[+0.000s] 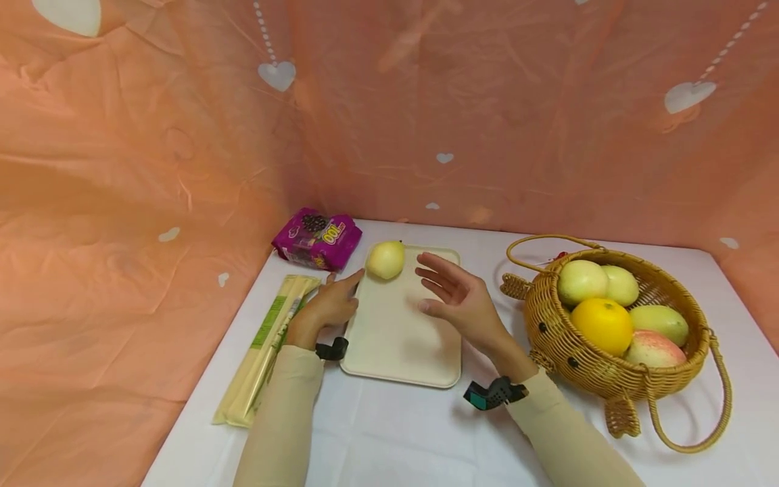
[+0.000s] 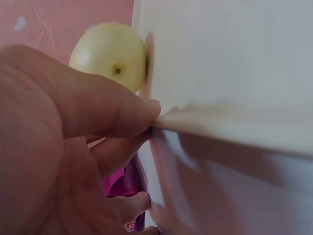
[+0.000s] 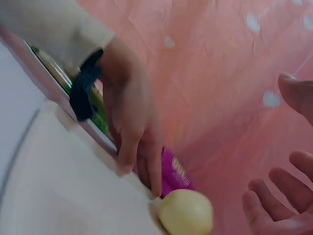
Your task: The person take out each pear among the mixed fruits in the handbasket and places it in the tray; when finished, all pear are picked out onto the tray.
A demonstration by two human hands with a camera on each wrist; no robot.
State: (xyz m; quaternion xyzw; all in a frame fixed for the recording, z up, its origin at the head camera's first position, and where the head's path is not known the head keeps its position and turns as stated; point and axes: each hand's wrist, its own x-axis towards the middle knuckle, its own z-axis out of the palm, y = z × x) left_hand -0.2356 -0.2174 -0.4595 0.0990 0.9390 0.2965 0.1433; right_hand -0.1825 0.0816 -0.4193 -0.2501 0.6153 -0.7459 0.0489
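A cream rectangular tray (image 1: 402, 338) lies on the table, with a pale yellow pear (image 1: 386, 260) near its far left corner. My left hand (image 1: 331, 302) is at the tray's left edge; in the left wrist view the thumb (image 2: 122, 115) and a finger pinch the rim. Over the tray's right side hovers my right hand (image 1: 458, 297), fingers spread and holding nothing. The right wrist view shows those fingers (image 3: 274, 203) apart from the pear.
A wicker basket (image 1: 548, 325) of mixed fruit stands at the right, its handles sticking out. Long packs of pale noodle-like sticks (image 1: 262, 352) lie left of the tray, partly behind the left forearm. A purple snack bag (image 1: 319, 238) sits at the back left.
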